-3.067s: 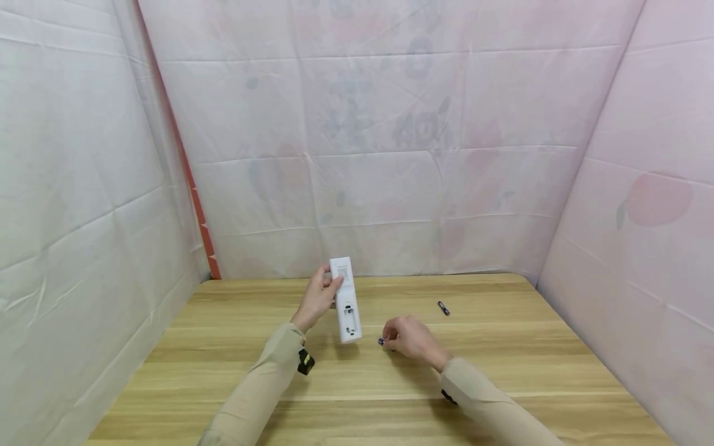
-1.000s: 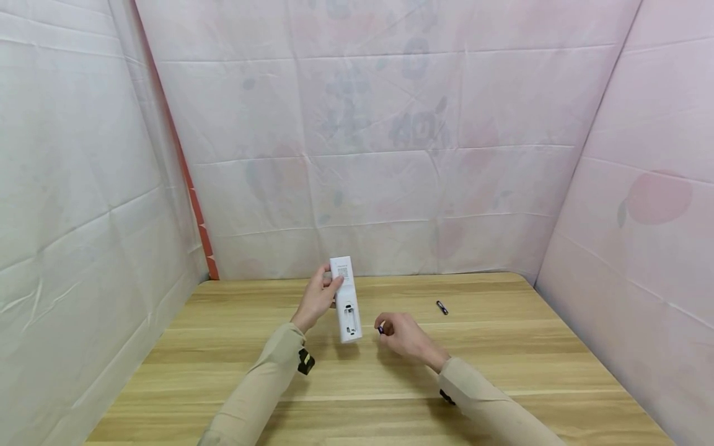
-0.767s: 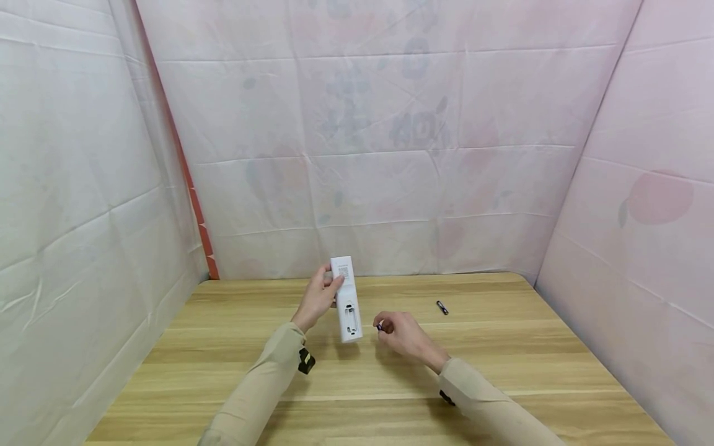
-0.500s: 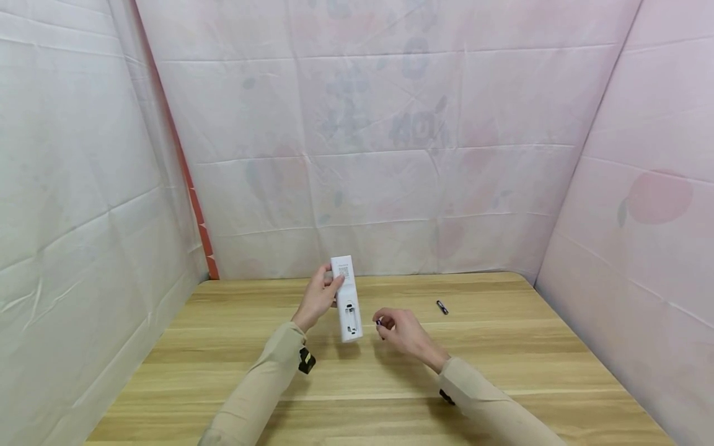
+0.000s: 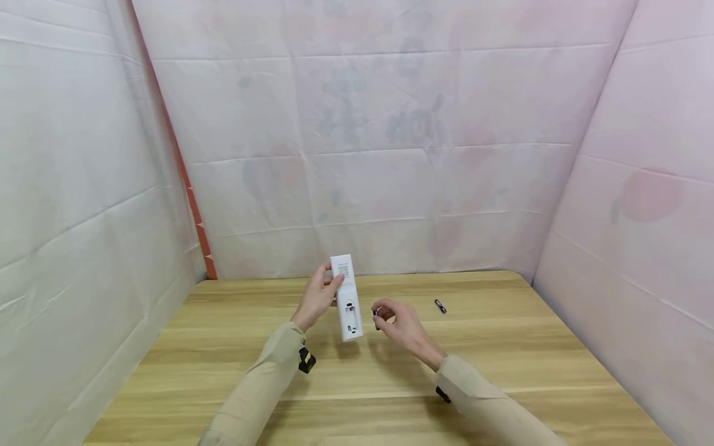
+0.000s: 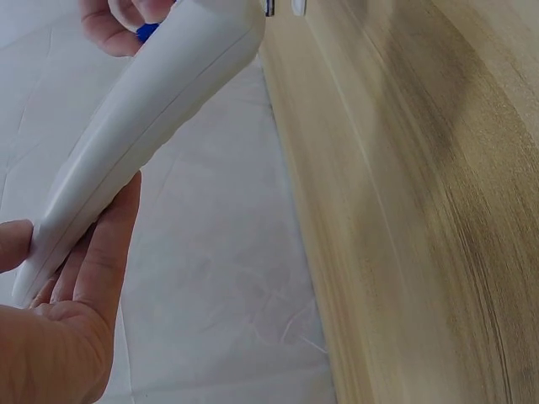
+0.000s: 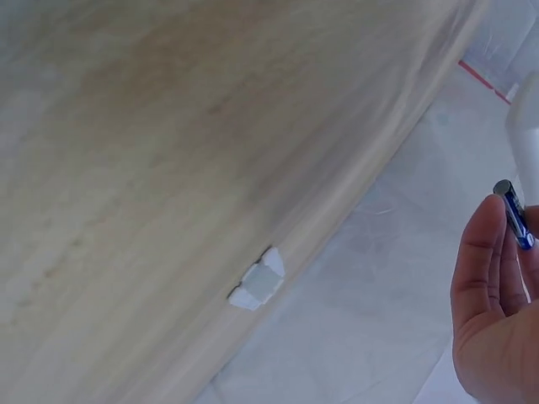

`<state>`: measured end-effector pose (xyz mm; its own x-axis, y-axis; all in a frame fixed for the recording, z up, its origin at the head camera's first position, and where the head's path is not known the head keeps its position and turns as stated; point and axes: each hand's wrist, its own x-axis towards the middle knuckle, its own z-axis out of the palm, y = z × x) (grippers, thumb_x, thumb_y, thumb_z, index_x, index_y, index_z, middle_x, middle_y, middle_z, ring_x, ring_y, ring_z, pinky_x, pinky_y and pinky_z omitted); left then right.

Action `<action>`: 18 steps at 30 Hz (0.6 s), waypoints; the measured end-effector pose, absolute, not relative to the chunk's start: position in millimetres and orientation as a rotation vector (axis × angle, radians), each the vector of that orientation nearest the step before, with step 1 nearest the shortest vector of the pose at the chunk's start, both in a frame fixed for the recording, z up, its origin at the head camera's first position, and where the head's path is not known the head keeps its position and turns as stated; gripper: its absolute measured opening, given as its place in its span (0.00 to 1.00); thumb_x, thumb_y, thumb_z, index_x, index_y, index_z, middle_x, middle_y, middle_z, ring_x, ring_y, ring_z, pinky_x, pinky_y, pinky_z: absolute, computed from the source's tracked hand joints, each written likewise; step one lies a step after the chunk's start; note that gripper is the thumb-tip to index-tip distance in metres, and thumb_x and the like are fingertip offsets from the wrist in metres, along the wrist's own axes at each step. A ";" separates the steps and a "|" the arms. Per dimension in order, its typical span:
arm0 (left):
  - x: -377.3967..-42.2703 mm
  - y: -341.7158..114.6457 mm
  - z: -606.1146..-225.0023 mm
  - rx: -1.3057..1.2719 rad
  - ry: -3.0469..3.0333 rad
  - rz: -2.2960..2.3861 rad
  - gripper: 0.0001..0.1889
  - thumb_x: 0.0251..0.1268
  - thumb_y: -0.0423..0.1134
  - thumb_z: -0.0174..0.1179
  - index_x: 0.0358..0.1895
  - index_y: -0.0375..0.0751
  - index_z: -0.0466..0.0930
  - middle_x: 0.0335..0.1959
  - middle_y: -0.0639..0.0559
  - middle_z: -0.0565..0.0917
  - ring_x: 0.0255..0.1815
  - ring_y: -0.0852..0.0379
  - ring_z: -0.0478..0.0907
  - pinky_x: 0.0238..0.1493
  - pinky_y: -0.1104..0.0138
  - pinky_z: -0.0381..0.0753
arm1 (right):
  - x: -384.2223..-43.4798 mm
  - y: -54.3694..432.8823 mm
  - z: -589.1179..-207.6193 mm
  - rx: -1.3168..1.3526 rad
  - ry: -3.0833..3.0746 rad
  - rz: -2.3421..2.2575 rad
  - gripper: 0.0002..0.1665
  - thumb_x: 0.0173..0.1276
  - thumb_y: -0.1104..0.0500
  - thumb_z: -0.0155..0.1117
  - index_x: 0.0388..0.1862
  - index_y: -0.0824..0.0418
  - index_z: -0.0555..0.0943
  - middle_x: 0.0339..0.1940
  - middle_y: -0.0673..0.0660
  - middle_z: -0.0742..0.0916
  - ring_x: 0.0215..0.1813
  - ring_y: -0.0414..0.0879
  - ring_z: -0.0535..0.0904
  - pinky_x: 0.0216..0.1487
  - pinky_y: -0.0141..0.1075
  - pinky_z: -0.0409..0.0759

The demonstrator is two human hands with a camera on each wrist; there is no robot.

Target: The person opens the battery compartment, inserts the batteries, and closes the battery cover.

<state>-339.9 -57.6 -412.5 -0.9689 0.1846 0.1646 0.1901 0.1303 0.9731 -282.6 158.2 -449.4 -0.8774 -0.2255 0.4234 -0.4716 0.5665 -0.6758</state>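
Note:
My left hand [image 5: 319, 297] grips a white remote control [image 5: 344, 279] by its upper part, thumb on the back. The remote's back faces the head camera, with the uncovered battery compartment [image 5: 351, 318] toward its lower end and no battery visible in it. Just to the right, my right hand [image 5: 404, 325] pinches a small blue battery [image 7: 514, 215] between thumb and fingertips. That battery is tilted, with its flat end up in the right wrist view. A second battery [image 5: 440, 306] lies on the table farther right.
The wooden table [image 5: 223, 371] is enclosed by pale fabric walls [image 5: 362, 155] at the back and sides. In the right wrist view a small white piece [image 7: 259, 282] with a greyish middle lies near the table's edge. Black wrist cameras [image 5: 306, 360] sit at both cuffs.
My right hand has lifted the battery from near the table, up and slightly left toward the remote, turning it more upright. The left hand and the remote have hardly moved.

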 end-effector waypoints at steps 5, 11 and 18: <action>-340.3 -58.9 -411.3 -0.397 -2.353 -2.041 0.23 0.76 0.42 0.52 0.69 0.43 0.62 0.49 0.35 0.83 0.35 0.51 0.85 0.33 0.61 0.88 | -280.9 153.4 -446.1 0.530 -2.480 1.280 0.10 0.64 0.64 0.67 0.44 0.56 0.84 0.31 0.52 0.89 0.34 0.42 0.83 0.29 0.29 0.82; -342.3 -59.3 -411.3 -0.355 -2.320 -2.074 0.22 0.76 0.42 0.53 0.68 0.43 0.63 0.47 0.35 0.84 0.33 0.51 0.85 0.33 0.60 0.88 | -279.2 148.5 -441.9 0.520 -2.467 1.376 0.10 0.65 0.64 0.67 0.45 0.58 0.84 0.33 0.54 0.88 0.33 0.44 0.83 0.26 0.30 0.83; -344.5 -59.3 -409.3 -0.388 -2.310 -2.081 0.21 0.76 0.42 0.53 0.67 0.44 0.64 0.46 0.35 0.84 0.33 0.52 0.85 0.34 0.57 0.88 | -279.6 144.5 -433.5 0.486 -2.413 1.443 0.09 0.67 0.63 0.66 0.45 0.57 0.84 0.33 0.53 0.88 0.34 0.46 0.83 0.26 0.32 0.83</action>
<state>-344.5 -59.3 -409.3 -0.9692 0.1771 0.1709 0.1884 0.0873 0.9782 -279.6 144.5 -433.5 -0.9018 -0.1379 0.4096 -0.4261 0.4424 -0.7891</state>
